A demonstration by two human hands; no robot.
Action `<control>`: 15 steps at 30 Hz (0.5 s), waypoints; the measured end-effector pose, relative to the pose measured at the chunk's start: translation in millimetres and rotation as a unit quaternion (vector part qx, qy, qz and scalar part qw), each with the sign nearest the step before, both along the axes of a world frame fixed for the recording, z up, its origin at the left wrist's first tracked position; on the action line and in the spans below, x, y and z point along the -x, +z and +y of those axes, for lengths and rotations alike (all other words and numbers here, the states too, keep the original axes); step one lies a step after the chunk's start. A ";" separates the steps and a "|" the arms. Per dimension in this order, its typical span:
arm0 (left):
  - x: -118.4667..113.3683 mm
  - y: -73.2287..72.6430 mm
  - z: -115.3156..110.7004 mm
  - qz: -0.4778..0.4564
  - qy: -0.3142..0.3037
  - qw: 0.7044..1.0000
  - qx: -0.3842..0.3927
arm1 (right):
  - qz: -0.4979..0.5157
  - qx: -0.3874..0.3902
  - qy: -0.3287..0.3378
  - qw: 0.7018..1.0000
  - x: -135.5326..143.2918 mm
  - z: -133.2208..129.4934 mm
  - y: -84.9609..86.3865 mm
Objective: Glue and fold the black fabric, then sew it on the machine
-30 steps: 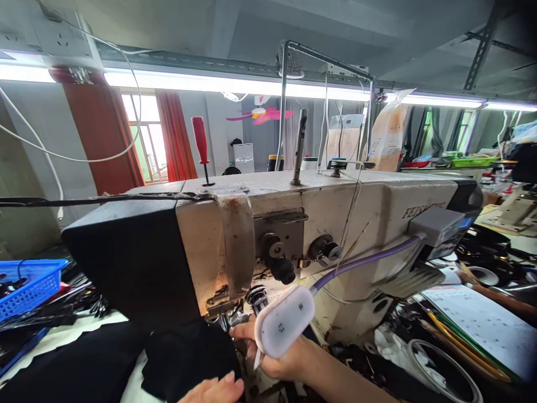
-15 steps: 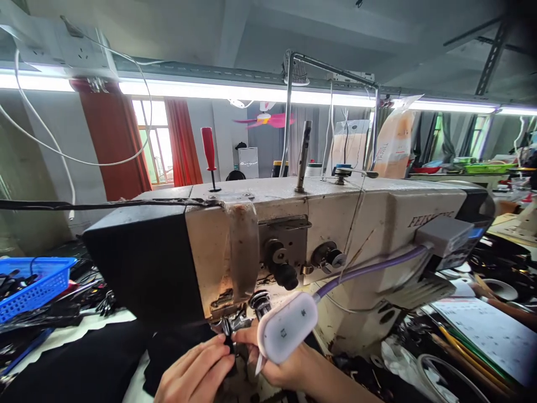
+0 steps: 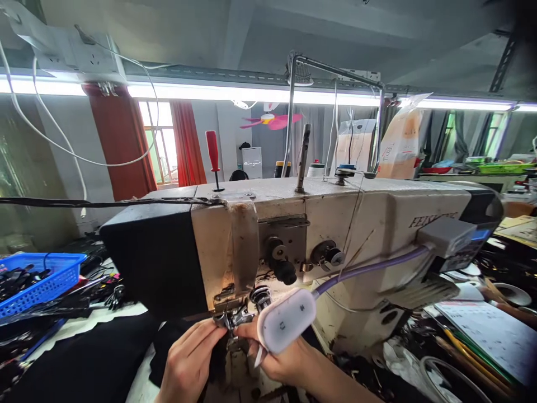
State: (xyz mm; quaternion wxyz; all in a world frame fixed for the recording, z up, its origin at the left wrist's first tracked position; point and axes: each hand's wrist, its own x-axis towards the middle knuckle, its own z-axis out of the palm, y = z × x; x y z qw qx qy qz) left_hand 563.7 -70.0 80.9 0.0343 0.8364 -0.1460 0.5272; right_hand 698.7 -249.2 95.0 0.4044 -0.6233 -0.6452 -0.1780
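A cream sewing machine [image 3: 377,218] with a black end cover fills the middle of the view. Below its needle area, my left hand [image 3: 191,355] has its fingers pressed together at the metal presser foot [image 3: 230,322]; what they pinch is too small to tell. From the right, my right hand [image 3: 277,358] reaches to the other side of the foot, index finger extended toward it. A white oval lamp [image 3: 289,320] on a purple flexible neck covers part of this hand. Black fabric [image 3: 92,364] lies to the left.
A blue basket [image 3: 42,282] with dark items sits at the left. A red screwdriver [image 3: 213,151] stands upright on the machine. White printed paper [image 3: 482,330], pencils and a clear round container lie at the right. A metal thread stand rises above the machine.
The view has shifted slightly. My left hand has moved up and closer to the presser foot, and the dark piece seen earlier between the fingertips is now barely visible. My right hand stays near the foot.
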 end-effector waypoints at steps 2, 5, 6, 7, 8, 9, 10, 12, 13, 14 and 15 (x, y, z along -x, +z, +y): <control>-1.4 1.7 0.4 -0.002 -0.003 1.000 0.007 | 0.002 -0.001 0.002 1.000 1.1 0.2 1.2; -3.0 2.7 0.3 0.005 -0.002 1.000 0.015 | 0.009 0.011 -0.010 1.000 2.0 -0.3 3.6; -3.2 2.3 0.4 0.009 -0.003 1.000 0.020 | 0.012 0.025 -0.017 0.999 2.3 -1.5 5.4; -3.3 1.7 0.8 0.014 -0.005 1.000 0.025 | 0.016 0.042 -0.022 0.999 3.0 -3.4 7.8; -3.2 0.8 1.3 0.018 -0.007 0.999 0.029 | 0.017 0.060 -0.026 0.998 3.9 -6.1 10.9; -3.0 -0.1 2.0 0.022 -0.010 0.999 0.032 | 0.014 0.075 -0.029 0.997 5.3 -9.5 14.7; -2.8 -0.9 2.8 0.026 -0.012 0.999 0.033 | 0.007 0.082 -0.029 0.996 6.9 -13.5 18.7; -2.6 -2.4 4.3 0.033 -0.014 0.999 0.032 | -0.010 0.077 -0.026 0.997 10.6 -22.2 25.6; -2.6 -2.9 4.8 0.036 -0.015 0.999 0.031 | -0.017 0.071 -0.024 0.997 12.2 -26.4 27.5; -2.8 -3.1 5.2 0.036 -0.017 0.999 0.030 | -0.019 0.069 -0.018 0.997 13.3 -30.4 27.8; -3.0 -3.0 5.2 0.034 -0.018 0.999 0.030 | -0.016 0.074 -0.008 0.997 13.9 -34.0 26.2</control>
